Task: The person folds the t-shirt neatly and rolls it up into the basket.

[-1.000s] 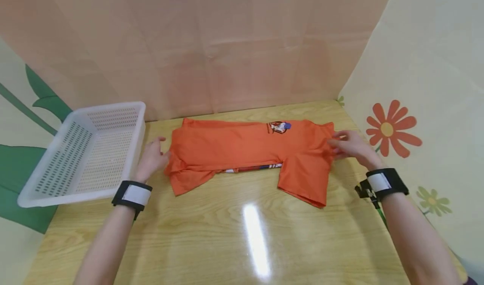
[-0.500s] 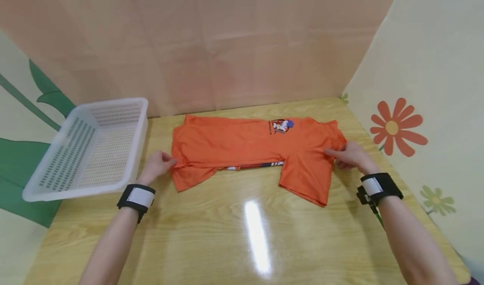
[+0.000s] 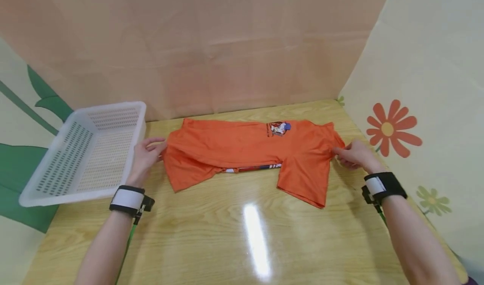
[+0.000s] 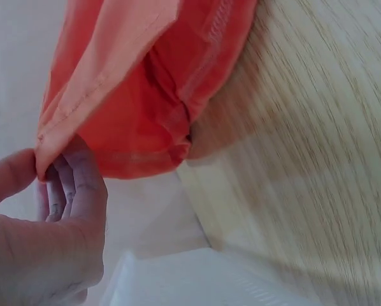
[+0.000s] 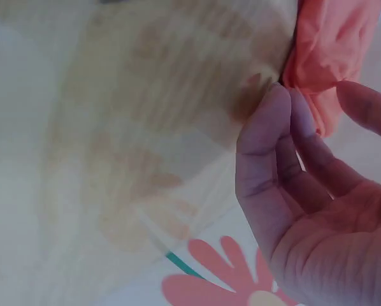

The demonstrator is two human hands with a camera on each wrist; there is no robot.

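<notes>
An orange T-shirt, folded into a long strip, lies across the table with a small printed figure near its right end. One sleeve spreads toward me on the right. At the shirt's left end, my left hand pinches a corner of the hem between thumb and fingers; in the left wrist view the cloth is lifted there and hangs open. My right hand holds the shirt's right end near the collar, thumb on top. The right wrist view shows that hand's fingers curled beside the orange cloth.
A white plastic basket with slotted walls stands left of the shirt, close to my left hand. The wooden table ends at a pinkish wall covering behind and a flower-printed sheet on the right.
My left hand has turned and raised the shirt's left hem, shifting the cloth's lower left part outward. My right hand has closed on the shirt's right end, drawing its edge slightly to the right.
</notes>
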